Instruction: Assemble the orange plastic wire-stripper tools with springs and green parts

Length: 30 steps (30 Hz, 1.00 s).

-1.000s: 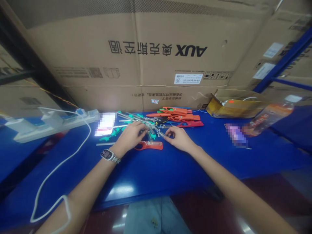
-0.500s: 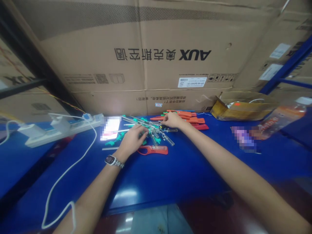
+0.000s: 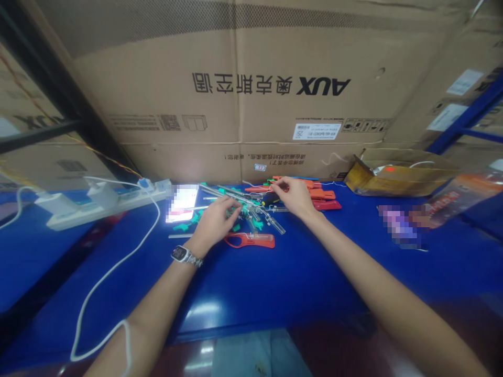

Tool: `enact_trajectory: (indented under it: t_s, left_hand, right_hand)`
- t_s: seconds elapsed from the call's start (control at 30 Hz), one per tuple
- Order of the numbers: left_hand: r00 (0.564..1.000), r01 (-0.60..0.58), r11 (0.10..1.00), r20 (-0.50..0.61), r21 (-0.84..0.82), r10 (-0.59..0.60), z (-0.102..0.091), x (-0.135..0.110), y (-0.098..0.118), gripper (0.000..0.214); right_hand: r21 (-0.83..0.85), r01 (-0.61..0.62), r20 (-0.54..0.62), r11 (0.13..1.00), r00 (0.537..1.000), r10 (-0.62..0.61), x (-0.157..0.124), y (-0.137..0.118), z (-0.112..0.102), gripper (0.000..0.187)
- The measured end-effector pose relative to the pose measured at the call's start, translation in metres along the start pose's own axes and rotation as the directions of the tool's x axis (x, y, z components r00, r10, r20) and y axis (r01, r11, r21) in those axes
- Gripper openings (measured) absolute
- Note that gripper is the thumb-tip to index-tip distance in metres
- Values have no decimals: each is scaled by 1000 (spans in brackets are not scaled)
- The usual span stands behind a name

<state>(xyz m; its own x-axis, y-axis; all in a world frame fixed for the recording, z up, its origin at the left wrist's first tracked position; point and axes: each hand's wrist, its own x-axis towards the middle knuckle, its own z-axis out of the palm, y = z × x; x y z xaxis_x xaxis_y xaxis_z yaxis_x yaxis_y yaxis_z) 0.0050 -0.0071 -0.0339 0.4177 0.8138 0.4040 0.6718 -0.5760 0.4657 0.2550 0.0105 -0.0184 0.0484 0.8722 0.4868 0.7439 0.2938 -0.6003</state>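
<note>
Over the left of a parts pile is my left hand [image 3: 216, 219], its fingers curled in toward the thumb; what they hold, if anything, is hidden. My right hand [image 3: 295, 195] is at the back right of the pile, thumb and fingertips pinched where a thin white wire [image 3: 257, 186] ends. Below that hand lies a black-and-yellow handled thing [image 3: 270, 199]. The pile has metal tubes [image 3: 236, 193], green plastic pieces [image 3: 181, 227] and clear tanks with wires [image 3: 276, 225]. An orange lighter-like handle shell [image 3: 255, 240] lies in front, a clear tank on it.
Several orange shells [image 3: 322, 194] are stacked behind my right hand. A lit phone [image 3: 183, 203] and a white power strip [image 3: 113, 207] with a cable stand left. An open carton [image 3: 396, 173] and a blurred bottle [image 3: 461, 196] are right. A big cardboard box [image 3: 251, 47] walls the back.
My right hand has moved slightly right and up from the pile, and the white wire now shows at its fingertips. My left hand stays nearly in place. The view has shifted a little.
</note>
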Motion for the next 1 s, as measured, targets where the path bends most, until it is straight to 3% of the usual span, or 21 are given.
enact_trajectory:
  t_s: [0.13,0.27,0.4,0.47,0.53,0.67,0.8,0.9,1.0]
  left_hand:
    - [1000,13,1000,2,-13,-13,1,0,3,15]
    - [1000,19,998,-4,-53,-19,6,0,5,16]
    - [1000,11,999,-4,-40,-12,8,0,7,16]
    - [1000,17,1000,-3,-4,-17,6,0,4,16]
    - [999,27,999,-22,39,-26,2,1,-1,17]
    - [994,99,987,-69,130,-90,-10,0,-18,19]
    - [985,174,965,-42,197,-169,-20,-3,-33,19]
    - [978,208,962,-4,175,-211,-27,-5,-41,16]
    - [977,212,966,-7,147,-213,-32,-7,-48,12]
  right_hand:
    - [257,-55,-69,965,995,75,-10,0,-2,16]
    - [575,-194,49,795,978,203,-14,-1,12,24]
    - [624,-313,170,716,949,266,-20,0,25,32]
    - [597,-332,186,730,943,276,-22,3,26,27]
    - [514,-312,148,799,950,276,-25,6,25,19]
    - [172,-197,53,965,980,191,-28,10,21,12]
    - [-79,-180,46,981,982,184,-29,10,18,12]
    - [-125,-127,23,984,991,131,-27,2,19,10]
    - [-64,7,94,998,996,-1,-19,-11,28,8]
